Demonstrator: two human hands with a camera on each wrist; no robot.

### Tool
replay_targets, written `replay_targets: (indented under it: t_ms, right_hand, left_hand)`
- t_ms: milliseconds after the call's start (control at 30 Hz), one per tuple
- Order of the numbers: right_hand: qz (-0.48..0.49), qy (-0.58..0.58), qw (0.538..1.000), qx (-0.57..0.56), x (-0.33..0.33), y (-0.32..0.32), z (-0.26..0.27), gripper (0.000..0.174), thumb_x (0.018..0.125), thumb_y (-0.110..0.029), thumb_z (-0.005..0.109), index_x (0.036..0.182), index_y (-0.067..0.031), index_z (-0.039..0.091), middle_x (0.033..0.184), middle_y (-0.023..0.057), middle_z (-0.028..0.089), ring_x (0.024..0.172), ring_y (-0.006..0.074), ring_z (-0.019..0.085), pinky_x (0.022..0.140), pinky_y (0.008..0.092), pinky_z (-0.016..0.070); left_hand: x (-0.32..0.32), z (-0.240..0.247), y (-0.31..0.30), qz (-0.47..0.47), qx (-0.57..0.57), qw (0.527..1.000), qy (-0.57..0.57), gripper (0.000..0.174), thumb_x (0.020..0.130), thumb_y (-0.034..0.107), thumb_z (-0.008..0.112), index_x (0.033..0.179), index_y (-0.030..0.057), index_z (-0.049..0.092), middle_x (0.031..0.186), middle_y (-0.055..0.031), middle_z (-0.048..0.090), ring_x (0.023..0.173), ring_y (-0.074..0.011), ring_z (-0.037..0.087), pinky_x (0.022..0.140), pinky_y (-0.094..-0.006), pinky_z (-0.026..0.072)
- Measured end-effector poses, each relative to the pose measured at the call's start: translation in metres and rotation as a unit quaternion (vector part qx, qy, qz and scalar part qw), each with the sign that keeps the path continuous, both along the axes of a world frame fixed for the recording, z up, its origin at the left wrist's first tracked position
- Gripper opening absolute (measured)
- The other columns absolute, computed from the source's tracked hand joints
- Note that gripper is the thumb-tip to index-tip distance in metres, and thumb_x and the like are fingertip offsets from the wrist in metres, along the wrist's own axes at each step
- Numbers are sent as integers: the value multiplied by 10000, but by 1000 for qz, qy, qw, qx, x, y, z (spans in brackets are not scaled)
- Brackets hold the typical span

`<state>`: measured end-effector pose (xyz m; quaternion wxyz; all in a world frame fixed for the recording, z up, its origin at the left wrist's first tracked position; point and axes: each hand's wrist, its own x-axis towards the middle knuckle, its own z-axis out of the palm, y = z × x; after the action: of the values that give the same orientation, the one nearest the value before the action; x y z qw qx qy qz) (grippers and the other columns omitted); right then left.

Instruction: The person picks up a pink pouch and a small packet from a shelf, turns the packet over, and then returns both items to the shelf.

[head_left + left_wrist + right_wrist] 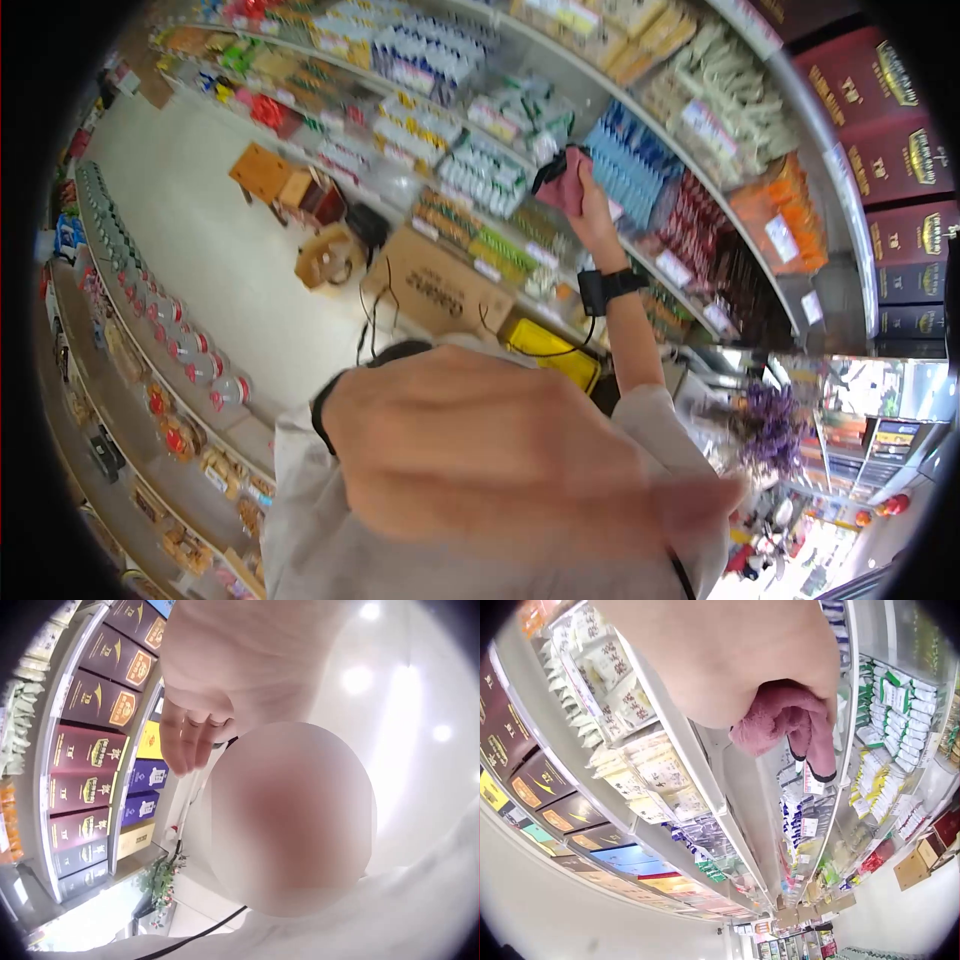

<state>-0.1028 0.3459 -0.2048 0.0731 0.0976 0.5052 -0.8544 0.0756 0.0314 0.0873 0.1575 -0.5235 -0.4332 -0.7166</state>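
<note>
In the head view my right hand (594, 207) is stretched out toward the shelves and grips a folded pink cloth (568, 188) with dark edging. Seen from the right wrist, the cloth (769, 729) is bunched under the palm, and its loose ends hang beside the shelf front. Blue snack packets (632, 150) lie close to that hand. My left hand (490, 440) is raised near the head camera, large and blurred, with its back showing. From the left wrist, its fingers (176, 742) are loosely bent and nothing shows in them.
Shelves of packaged snacks (430, 60) run along the far side, with dark red boxes (880, 80) at the right. A cardboard box (435, 285), a yellow crate (555, 355) and a wooden stool (270, 180) stand low down. Bottles (200, 368) line the left shelf.
</note>
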Motion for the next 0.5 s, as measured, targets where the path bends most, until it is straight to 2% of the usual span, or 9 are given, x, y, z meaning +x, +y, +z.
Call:
replay_targets:
  t_ms: [100,167,233,267,333,367,433,467,500]
  right_hand:
    - [4,-14,999,-33,30,37,-32,345,1049,-360,526,1218,-73,613,1057,17,676,968,165,644,898,349,505]
    - [-40,-49,998,-23,69,37,-18,359,1054,-358,517,1251,-71,599,1088,16,667,988,169,637,904,357,502]
    - [-69,-63,995,-37,89,54,-20,361,1059,-351,508,1279,-76,587,1110,13,658,1008,166,628,917,353,497]
    - [-88,-73,992,-46,105,59,-23,363,1061,-347,503,1293,-79,580,1121,11,654,1018,165,624,924,352,495]
    - [-70,-30,992,-104,126,83,-41,341,1070,-323,483,1301,-92,580,1105,7,654,1022,160,619,938,348,486]
    - [-27,0,989,-147,137,106,-64,342,1073,-320,476,1314,-99,576,1094,4,653,1012,157,617,940,349,485]
    - [-163,-87,980,-68,156,99,-31,334,1069,-318,481,1314,-112,577,1033,-1,653,934,167,630,915,370,506]
    - [-159,-83,981,-78,167,107,-35,332,1068,-318,481,1308,-111,580,1026,0,654,925,169,632,905,380,513]
    - [-154,-74,982,-86,174,118,-42,329,1067,-318,482,1303,-111,582,1019,1,655,915,170,634,895,389,520]
  left_hand:
    - [41,36,40,66,79,980,-169,249,939,159,415,792,33,573,843,-119,582,747,-222,559,660,-310,485]
    - [57,53,67,145,107,906,-384,329,970,213,354,746,57,539,832,-109,551,750,-217,530,659,-306,474]
    - [10,-2,43,-84,90,985,-124,194,926,106,477,830,29,627,874,-132,631,718,-214,585,584,-292,497]
    - [-8,-23,36,-204,83,975,7,142,905,52,538,872,15,671,895,-144,670,703,-212,612,547,-286,509]
    - [-13,-34,44,-239,60,964,101,127,885,77,613,972,10,678,914,-139,702,695,-215,623,533,-299,514]
    - [1,-30,53,-165,40,984,55,197,888,155,627,1030,19,640,911,-122,694,702,-220,607,557,-319,506]
    - [33,-12,70,-9,-11,1000,-21,385,892,312,656,1146,38,565,905,-87,678,717,-229,574,603,-358,492]
    - [41,-5,78,69,-39,996,-46,484,895,391,670,1204,47,528,902,-69,670,725,-234,557,626,-378,485]
    - [34,-6,84,44,-55,996,-46,430,891,354,671,1164,48,544,895,-74,673,718,-227,563,608,-364,484]
